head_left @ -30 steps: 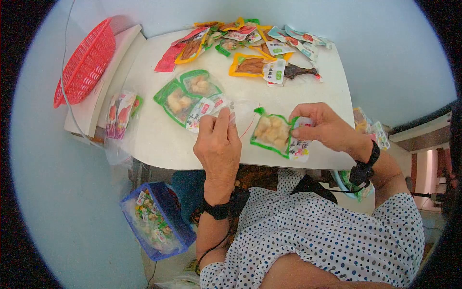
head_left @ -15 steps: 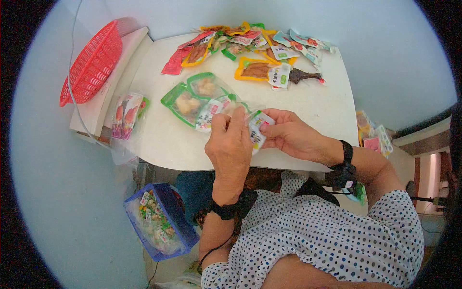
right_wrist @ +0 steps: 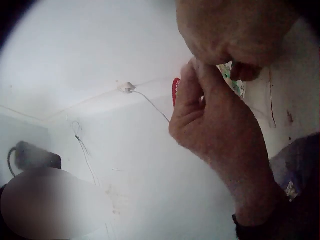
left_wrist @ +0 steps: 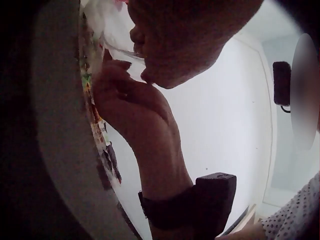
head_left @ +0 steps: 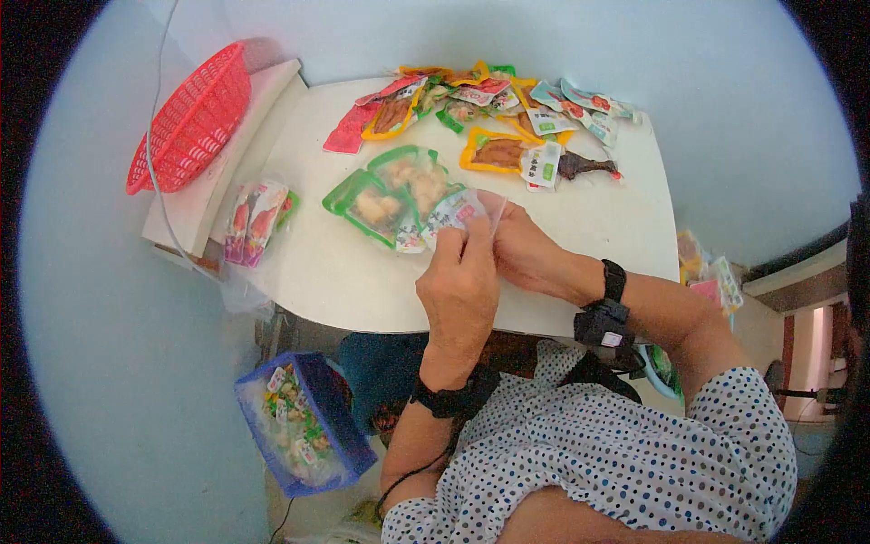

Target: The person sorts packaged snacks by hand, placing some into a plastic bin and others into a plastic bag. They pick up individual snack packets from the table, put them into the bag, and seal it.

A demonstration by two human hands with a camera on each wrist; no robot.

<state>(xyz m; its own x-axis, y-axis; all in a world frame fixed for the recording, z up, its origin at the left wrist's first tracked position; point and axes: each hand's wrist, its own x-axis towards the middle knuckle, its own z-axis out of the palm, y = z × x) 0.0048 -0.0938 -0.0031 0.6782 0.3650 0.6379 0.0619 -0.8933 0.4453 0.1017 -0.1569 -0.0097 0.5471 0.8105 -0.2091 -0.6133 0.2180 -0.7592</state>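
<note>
Over the front half of the table, my left hand (head_left: 458,290) pinches the edge of a clear plastic bag (head_left: 497,210) between thumb and fingers. My right hand (head_left: 536,256) is at the bag's mouth, its fingertips on the white-labelled end of a green-edged food packet (head_left: 431,189); the bag and left hand partly hide them. Pale chunks show through the packet. Two more green-edged packets lie in the bag to the left, one nearer (head_left: 373,208), the other behind (head_left: 399,161). Both hands meet closely in the wrist views, where the packet is mostly hidden.
Several food packets (head_left: 494,150) in yellow, red, green and blue lie along the table's back. A red basket (head_left: 195,118) leans at left above a bag of purple packets (head_left: 256,222). A blue bin (head_left: 340,435) of packets stands below the table, left.
My right hand has brought the green-edged packet leftward from the right of the table into the clear bag. The left hand has kept hold of the bag.
</note>
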